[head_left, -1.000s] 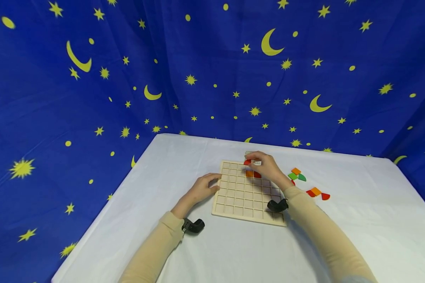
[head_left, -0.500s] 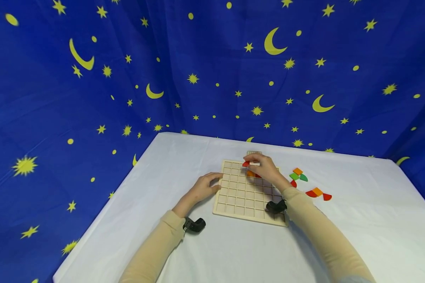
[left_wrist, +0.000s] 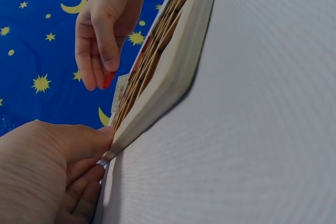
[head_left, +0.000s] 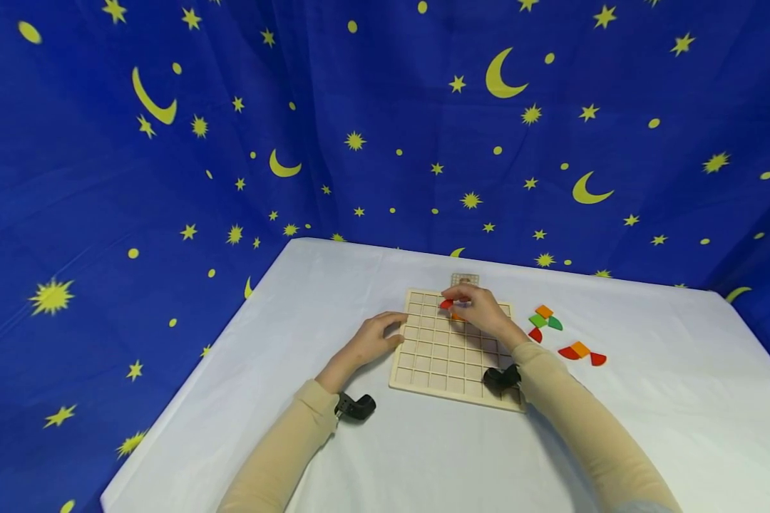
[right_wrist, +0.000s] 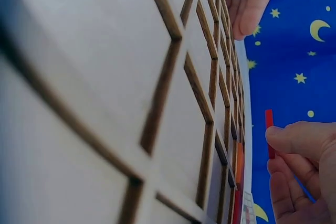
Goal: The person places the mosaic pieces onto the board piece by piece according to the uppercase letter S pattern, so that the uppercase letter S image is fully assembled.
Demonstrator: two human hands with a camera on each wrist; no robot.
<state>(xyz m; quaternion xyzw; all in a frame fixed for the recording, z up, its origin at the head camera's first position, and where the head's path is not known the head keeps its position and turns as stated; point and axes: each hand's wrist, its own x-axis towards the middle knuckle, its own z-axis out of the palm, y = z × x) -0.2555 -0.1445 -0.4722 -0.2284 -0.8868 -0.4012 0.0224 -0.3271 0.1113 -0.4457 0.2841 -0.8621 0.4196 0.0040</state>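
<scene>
In the head view, a square wooden grid board [head_left: 439, 356] lies on the white table. My left hand [head_left: 368, 340] holds its left edge; in the left wrist view the thumb [left_wrist: 89, 142] is on the rim and the fingers are curled below. My right hand [head_left: 483, 311] is over the far part of the board. Between its thumb and fingers it pinches a thin red piece with a curved edge [head_left: 446, 304], seen edge-on above the grid in the right wrist view. Under that hand an orange tile [right_wrist: 240, 162] and a red piece [right_wrist: 237, 203] sit in the grid.
Behind the board lies a small card with a printed grid [head_left: 465, 278]. Right of the board are loose pieces: an orange square [head_left: 545, 311], a light green square [head_left: 538, 321], a dark green piece [head_left: 555, 324], and red ones around another orange square [head_left: 580, 349]. A blue starry curtain stands behind.
My right hand has moved the red piece slightly left and nearer over the board, uncovering more of the card. The left hand stays at the edge; the head view has shifted a little.
</scene>
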